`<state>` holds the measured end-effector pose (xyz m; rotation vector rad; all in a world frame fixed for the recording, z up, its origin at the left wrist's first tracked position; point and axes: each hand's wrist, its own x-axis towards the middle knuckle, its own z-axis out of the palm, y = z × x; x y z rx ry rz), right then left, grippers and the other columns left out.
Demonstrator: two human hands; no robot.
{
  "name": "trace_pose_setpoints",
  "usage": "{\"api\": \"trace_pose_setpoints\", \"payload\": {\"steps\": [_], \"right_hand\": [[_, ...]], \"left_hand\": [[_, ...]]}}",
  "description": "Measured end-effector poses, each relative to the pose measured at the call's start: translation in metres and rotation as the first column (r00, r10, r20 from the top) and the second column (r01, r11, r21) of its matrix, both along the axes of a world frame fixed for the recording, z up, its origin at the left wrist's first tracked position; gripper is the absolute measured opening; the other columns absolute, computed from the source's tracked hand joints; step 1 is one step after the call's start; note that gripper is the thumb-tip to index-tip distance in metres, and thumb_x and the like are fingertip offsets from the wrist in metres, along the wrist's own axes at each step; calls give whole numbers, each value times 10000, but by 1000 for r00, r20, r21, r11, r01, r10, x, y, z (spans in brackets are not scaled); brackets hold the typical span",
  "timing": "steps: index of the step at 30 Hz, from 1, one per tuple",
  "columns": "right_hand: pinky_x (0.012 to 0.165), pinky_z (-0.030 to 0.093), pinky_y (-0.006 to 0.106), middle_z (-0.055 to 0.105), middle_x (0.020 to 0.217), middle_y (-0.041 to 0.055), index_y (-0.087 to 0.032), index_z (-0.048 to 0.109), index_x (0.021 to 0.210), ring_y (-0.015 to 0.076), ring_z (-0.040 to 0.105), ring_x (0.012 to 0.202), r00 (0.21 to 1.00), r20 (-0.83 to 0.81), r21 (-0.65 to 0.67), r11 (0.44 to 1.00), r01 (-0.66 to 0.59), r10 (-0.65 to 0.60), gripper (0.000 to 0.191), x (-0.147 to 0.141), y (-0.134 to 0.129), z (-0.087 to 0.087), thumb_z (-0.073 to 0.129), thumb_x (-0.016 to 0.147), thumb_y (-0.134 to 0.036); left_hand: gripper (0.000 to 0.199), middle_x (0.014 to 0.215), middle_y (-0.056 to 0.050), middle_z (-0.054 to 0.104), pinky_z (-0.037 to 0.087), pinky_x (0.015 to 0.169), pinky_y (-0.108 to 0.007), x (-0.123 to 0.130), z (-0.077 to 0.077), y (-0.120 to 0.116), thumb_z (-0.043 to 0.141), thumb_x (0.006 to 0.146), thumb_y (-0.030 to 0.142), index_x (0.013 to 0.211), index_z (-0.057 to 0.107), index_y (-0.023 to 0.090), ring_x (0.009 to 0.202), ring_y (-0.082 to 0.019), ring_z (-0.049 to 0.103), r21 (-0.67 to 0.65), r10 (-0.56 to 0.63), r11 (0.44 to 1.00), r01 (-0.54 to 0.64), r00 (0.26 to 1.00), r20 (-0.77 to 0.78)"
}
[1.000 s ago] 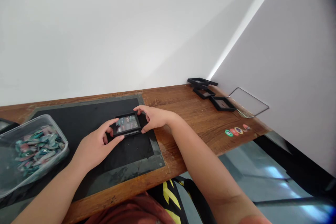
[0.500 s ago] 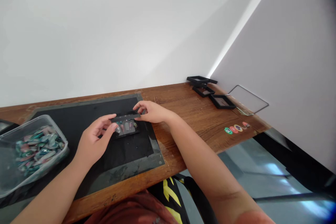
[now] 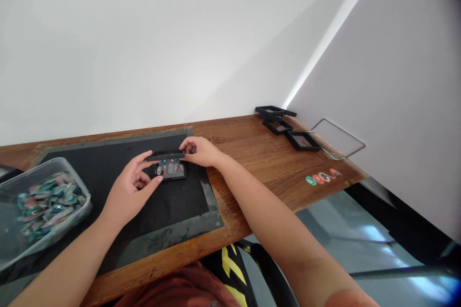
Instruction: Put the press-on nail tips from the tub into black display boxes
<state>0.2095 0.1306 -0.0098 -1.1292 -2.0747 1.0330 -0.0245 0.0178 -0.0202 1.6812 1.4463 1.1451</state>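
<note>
A black frame-like lid (image 3: 166,155) is tilted up over a small dark case (image 3: 174,177) on the black mat (image 3: 180,211). Several nail-shaped pieces (image 3: 170,168) in pink, grey and clear tones lie in the case. My right hand (image 3: 198,151) pinches the lid's right end. The fingertips of my left hand (image 3: 133,184) are at the lid's left end, while its thumb rests by the case's lower left corner.
An open clear plastic tub (image 3: 81,180) of teal and pink pieces stands at the left. Black frames (image 3: 303,141) lie at the back right, beside a thin wire frame (image 3: 364,146). Round stickers (image 3: 318,179) are on the wooden table (image 3: 248,141) at right.
The lid has lifted and tilted, so its flat face shows and it stands farther off the case. My right hand has shifted slightly left with it; my left thumb has moved down off the pieces.
</note>
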Motion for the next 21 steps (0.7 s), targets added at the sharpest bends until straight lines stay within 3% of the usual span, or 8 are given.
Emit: {"api": "trace_pose_setpoints", "payload": {"steps": [8, 15, 21], "right_hand": [[634, 369, 235, 639, 757, -57, -185, 662, 964, 87, 513, 637, 989, 133, 69, 996, 53, -62, 251, -6, -4, 4, 804, 763, -233], [647, 362, 235, 618, 744, -59, -197, 636, 915, 98, 542, 666, 986, 152, 33, 997, 71, -75, 205, -6, -4, 6, 780, 792, -274], [640, 348, 237, 569, 690, -67, -200, 643, 876, 99, 509, 642, 981, 184, 45, 997, 57, -65, 142, -6, -5, 8, 752, 817, -268]], "left_hand": [[726, 1236, -101, 736, 449, 570, -262, -6, -4, 4, 771, 813, 464, 1467, 523, 273, 540, -75, 431, 13, 11, 1000, -10, 998, -58], [883, 1521, -155, 580, 539, 668, -298, -1, 1, 2, 765, 821, 463, 1584, 351, 303, 653, -102, 563, 46, 6, 999, -9, 998, 56], [789, 1456, -93, 651, 532, 621, -304, -5, 2, 4, 712, 854, 483, 1558, 396, 323, 1008, -252, 704, 114, 130, 987, -111, 976, -177]]}}
